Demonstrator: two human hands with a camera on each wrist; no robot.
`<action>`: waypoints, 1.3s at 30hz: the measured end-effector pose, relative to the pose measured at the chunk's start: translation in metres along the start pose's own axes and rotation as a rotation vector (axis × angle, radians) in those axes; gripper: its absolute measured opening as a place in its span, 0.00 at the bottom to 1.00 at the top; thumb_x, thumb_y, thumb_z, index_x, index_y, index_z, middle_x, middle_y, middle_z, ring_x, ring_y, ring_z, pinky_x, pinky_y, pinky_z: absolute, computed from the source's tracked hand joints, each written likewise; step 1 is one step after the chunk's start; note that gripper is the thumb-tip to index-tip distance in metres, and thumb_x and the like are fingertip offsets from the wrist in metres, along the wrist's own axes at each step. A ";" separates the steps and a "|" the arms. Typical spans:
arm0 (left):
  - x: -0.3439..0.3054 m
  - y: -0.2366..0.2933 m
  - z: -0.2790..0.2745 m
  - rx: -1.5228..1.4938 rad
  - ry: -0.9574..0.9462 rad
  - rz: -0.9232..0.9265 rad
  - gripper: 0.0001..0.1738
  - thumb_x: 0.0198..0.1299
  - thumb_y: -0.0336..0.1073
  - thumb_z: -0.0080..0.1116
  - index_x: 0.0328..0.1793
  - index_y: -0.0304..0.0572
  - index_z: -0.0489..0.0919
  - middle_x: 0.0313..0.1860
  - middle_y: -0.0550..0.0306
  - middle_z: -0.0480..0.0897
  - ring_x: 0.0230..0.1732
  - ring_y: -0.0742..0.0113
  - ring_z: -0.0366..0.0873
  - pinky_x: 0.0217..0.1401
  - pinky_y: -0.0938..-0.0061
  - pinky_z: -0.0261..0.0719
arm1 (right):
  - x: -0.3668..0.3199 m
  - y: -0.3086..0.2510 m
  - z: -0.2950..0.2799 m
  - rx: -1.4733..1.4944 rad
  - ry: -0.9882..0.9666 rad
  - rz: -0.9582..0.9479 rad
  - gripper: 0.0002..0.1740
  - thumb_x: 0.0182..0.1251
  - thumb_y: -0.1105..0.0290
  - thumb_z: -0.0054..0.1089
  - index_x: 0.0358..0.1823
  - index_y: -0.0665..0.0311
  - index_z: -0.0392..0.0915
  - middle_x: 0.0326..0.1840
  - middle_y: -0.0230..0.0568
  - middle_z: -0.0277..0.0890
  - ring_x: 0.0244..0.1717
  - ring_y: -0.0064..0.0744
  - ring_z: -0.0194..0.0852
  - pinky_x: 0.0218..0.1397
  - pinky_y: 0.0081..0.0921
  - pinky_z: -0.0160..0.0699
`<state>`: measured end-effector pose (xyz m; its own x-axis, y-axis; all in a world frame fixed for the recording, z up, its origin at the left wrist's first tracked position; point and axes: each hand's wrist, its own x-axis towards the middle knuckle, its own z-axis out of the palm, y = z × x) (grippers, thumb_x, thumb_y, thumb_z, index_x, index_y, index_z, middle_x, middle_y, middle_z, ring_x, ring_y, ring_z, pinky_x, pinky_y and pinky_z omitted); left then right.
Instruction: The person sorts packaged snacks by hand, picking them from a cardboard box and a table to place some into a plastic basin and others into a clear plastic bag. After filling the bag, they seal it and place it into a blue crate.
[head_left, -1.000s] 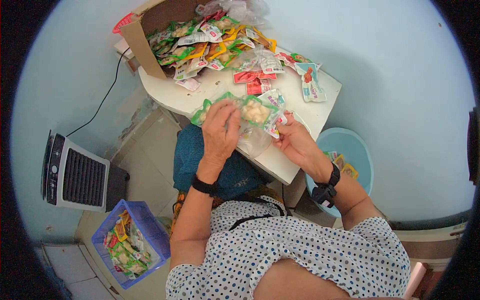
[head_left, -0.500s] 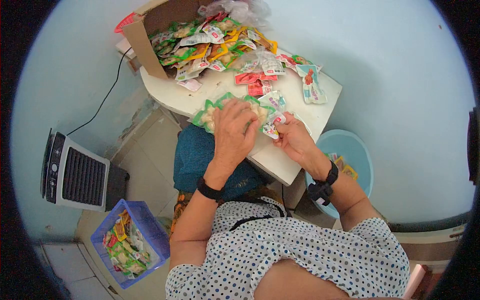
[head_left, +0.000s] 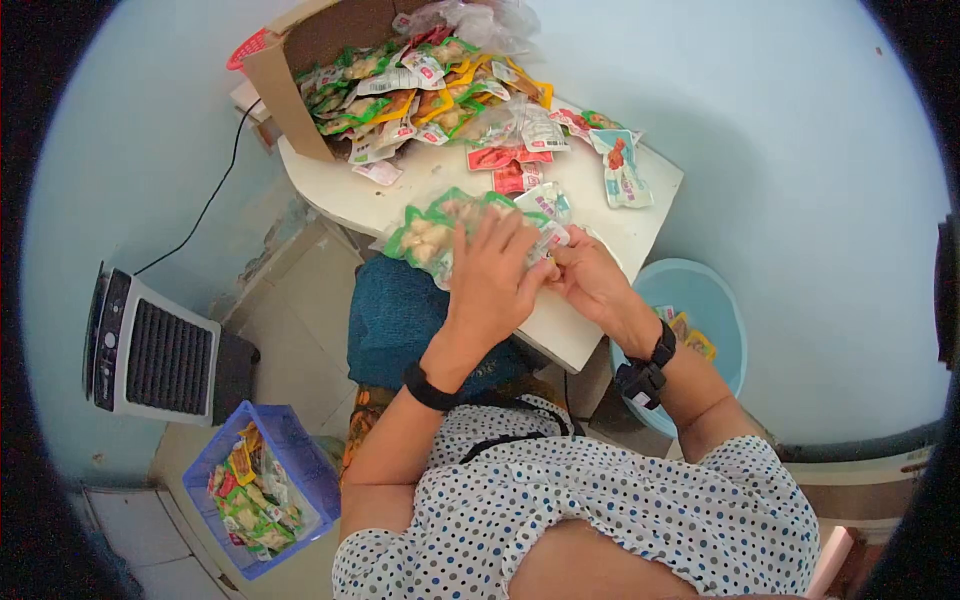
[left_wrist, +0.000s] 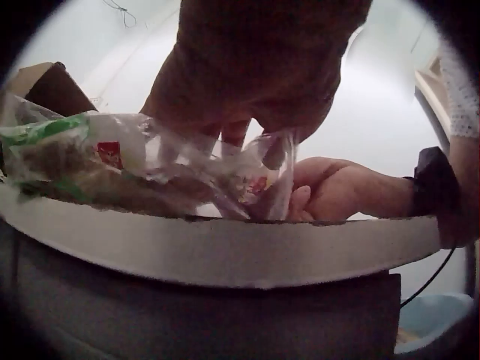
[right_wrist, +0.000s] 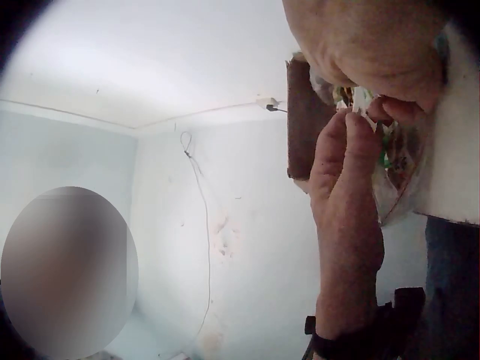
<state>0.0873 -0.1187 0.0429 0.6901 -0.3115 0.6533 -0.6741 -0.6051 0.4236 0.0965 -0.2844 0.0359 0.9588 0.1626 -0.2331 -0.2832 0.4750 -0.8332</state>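
A clear plastic bag (head_left: 428, 238) filled with green-edged snack packets lies at the near edge of the white table (head_left: 610, 235). My left hand (head_left: 498, 268) lies over the bag's right end, its fingers curled onto the plastic at the mouth. My right hand (head_left: 592, 278) meets it there and pinches the bag's edge. The left wrist view shows the left hand's fingers (left_wrist: 234, 135) pinching the clear bag (left_wrist: 150, 169), with the right hand (left_wrist: 337, 191) right beside. In the right wrist view the right hand (right_wrist: 375, 52) nips the plastic against the left hand (right_wrist: 341, 157).
A tipped cardboard box (head_left: 290, 65) spills a heap of snack packets (head_left: 430, 90) over the table's far side; loose packets (head_left: 620, 165) lie at the right. A blue basin (head_left: 715, 300), a blue crate (head_left: 262, 485), a heater (head_left: 150, 350) and a teal cushion (head_left: 390, 310) stand below.
My left hand has slid right across the bag toward the right hand, uncovering the packets at the bag's left end. The right hand has stayed at the bag's edge.
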 end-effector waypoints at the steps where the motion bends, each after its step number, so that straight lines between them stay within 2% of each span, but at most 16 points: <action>1: 0.000 0.001 0.000 0.003 -0.019 0.017 0.18 0.57 0.40 0.63 0.53 0.42 0.80 0.62 0.46 0.77 0.70 0.42 0.66 0.74 0.41 0.53 | 0.001 0.000 -0.002 0.013 -0.007 0.002 0.13 0.72 0.78 0.46 0.54 0.60 0.73 0.40 0.30 0.77 0.30 0.19 0.72 0.27 0.16 0.69; 6: -0.001 0.001 0.004 -0.018 -0.029 0.058 0.12 0.62 0.32 0.56 0.50 0.39 0.81 0.59 0.46 0.79 0.67 0.43 0.70 0.74 0.42 0.56 | 0.003 0.001 -0.009 0.041 -0.081 0.001 0.13 0.72 0.78 0.47 0.54 0.59 0.74 0.39 0.29 0.77 0.30 0.19 0.71 0.26 0.16 0.69; 9: -0.001 -0.006 0.010 -0.068 0.016 0.075 0.11 0.62 0.30 0.54 0.49 0.39 0.82 0.57 0.45 0.81 0.64 0.43 0.74 0.72 0.44 0.61 | -0.001 -0.001 -0.001 -0.018 0.026 0.029 0.13 0.71 0.78 0.48 0.54 0.57 0.74 0.40 0.27 0.77 0.30 0.19 0.72 0.26 0.17 0.68; 12: 0.003 -0.002 0.009 -0.119 0.063 0.105 0.11 0.60 0.28 0.54 0.48 0.38 0.81 0.53 0.45 0.82 0.61 0.43 0.76 0.71 0.45 0.63 | -0.002 -0.001 0.005 -0.037 0.027 0.019 0.12 0.71 0.77 0.49 0.53 0.56 0.74 0.42 0.26 0.77 0.30 0.19 0.72 0.25 0.19 0.68; 15: 0.005 0.003 0.012 -0.094 0.068 0.153 0.11 0.58 0.27 0.55 0.48 0.37 0.80 0.51 0.45 0.82 0.60 0.42 0.77 0.69 0.44 0.65 | 0.006 0.008 -0.002 0.004 -0.021 0.020 0.10 0.71 0.76 0.50 0.50 0.56 0.74 0.44 0.28 0.78 0.34 0.20 0.74 0.28 0.20 0.70; 18: 0.008 0.011 0.009 -0.143 0.041 0.155 0.12 0.57 0.26 0.55 0.48 0.38 0.78 0.50 0.45 0.82 0.59 0.43 0.78 0.69 0.46 0.67 | -0.003 0.006 0.013 0.111 0.084 -0.019 0.08 0.71 0.76 0.50 0.48 0.58 0.74 0.45 0.31 0.77 0.40 0.23 0.77 0.36 0.22 0.76; 21: 0.007 0.012 0.012 -0.181 0.009 0.167 0.13 0.56 0.26 0.56 0.49 0.38 0.78 0.51 0.45 0.82 0.59 0.44 0.78 0.68 0.48 0.69 | -0.001 0.011 0.014 0.221 0.006 -0.031 0.08 0.70 0.77 0.50 0.48 0.60 0.73 0.47 0.34 0.76 0.46 0.26 0.77 0.45 0.26 0.80; 27: 0.008 0.014 0.008 -0.184 0.078 0.183 0.11 0.58 0.27 0.56 0.48 0.35 0.78 0.51 0.43 0.82 0.59 0.44 0.78 0.69 0.49 0.69 | 0.011 0.018 0.008 0.129 -0.061 -0.075 0.07 0.72 0.75 0.50 0.49 0.61 0.73 0.50 0.35 0.76 0.50 0.26 0.77 0.52 0.27 0.80; 30: 0.008 0.015 0.004 -0.197 0.047 0.182 0.10 0.59 0.27 0.56 0.47 0.34 0.78 0.50 0.41 0.82 0.59 0.44 0.78 0.69 0.49 0.69 | 0.006 0.018 0.018 0.264 -0.048 0.034 0.08 0.75 0.69 0.47 0.50 0.60 0.72 0.50 0.38 0.76 0.51 0.29 0.76 0.55 0.30 0.79; 32: 0.006 0.017 0.004 -0.202 0.016 0.168 0.10 0.59 0.27 0.55 0.47 0.33 0.78 0.51 0.40 0.82 0.59 0.44 0.78 0.69 0.50 0.69 | 0.014 0.037 0.002 0.000 -0.230 -0.228 0.10 0.77 0.65 0.43 0.51 0.59 0.72 0.51 0.39 0.75 0.53 0.32 0.76 0.58 0.35 0.77; 34: 0.005 0.018 0.006 -0.194 0.007 0.169 0.11 0.59 0.27 0.55 0.47 0.33 0.77 0.51 0.39 0.82 0.59 0.44 0.78 0.70 0.50 0.68 | 0.004 0.035 0.007 -0.317 -0.264 -0.432 0.13 0.79 0.61 0.40 0.52 0.57 0.72 0.51 0.39 0.75 0.55 0.35 0.75 0.62 0.39 0.74; 35: 0.005 0.018 0.008 -0.180 0.015 0.178 0.11 0.59 0.27 0.55 0.48 0.32 0.77 0.51 0.39 0.81 0.59 0.44 0.78 0.70 0.50 0.69 | -0.005 0.029 0.011 -0.503 -0.207 -0.504 0.15 0.79 0.58 0.38 0.53 0.57 0.72 0.52 0.40 0.75 0.56 0.36 0.74 0.63 0.41 0.73; 37: 0.005 0.018 0.010 -0.162 0.028 0.194 0.12 0.59 0.26 0.55 0.50 0.32 0.77 0.52 0.39 0.81 0.59 0.44 0.78 0.70 0.50 0.68 | -0.002 0.037 0.008 -0.578 -0.131 -0.598 0.16 0.79 0.56 0.38 0.53 0.55 0.71 0.52 0.39 0.75 0.57 0.38 0.73 0.65 0.43 0.71; 38: 0.004 0.018 0.010 -0.158 0.032 0.200 0.13 0.59 0.26 0.55 0.51 0.32 0.77 0.52 0.39 0.81 0.59 0.43 0.78 0.70 0.50 0.68 | 0.018 0.062 -0.007 -0.468 -0.112 -0.620 0.16 0.79 0.56 0.38 0.53 0.55 0.72 0.52 0.39 0.75 0.57 0.38 0.73 0.65 0.43 0.71; 39: 0.004 0.018 0.011 -0.152 0.035 0.207 0.14 0.59 0.26 0.55 0.52 0.31 0.77 0.53 0.39 0.81 0.59 0.43 0.78 0.70 0.50 0.68 | 0.021 0.064 -0.003 -0.310 -0.057 -0.540 0.16 0.79 0.56 0.38 0.52 0.55 0.72 0.52 0.38 0.75 0.57 0.38 0.73 0.65 0.44 0.70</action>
<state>0.0803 -0.1385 0.0462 0.5257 -0.3898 0.7561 -0.8336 -0.4134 0.3664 0.0989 -0.2528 -0.0237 0.9592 0.0196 0.2820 0.2700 0.2318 -0.9346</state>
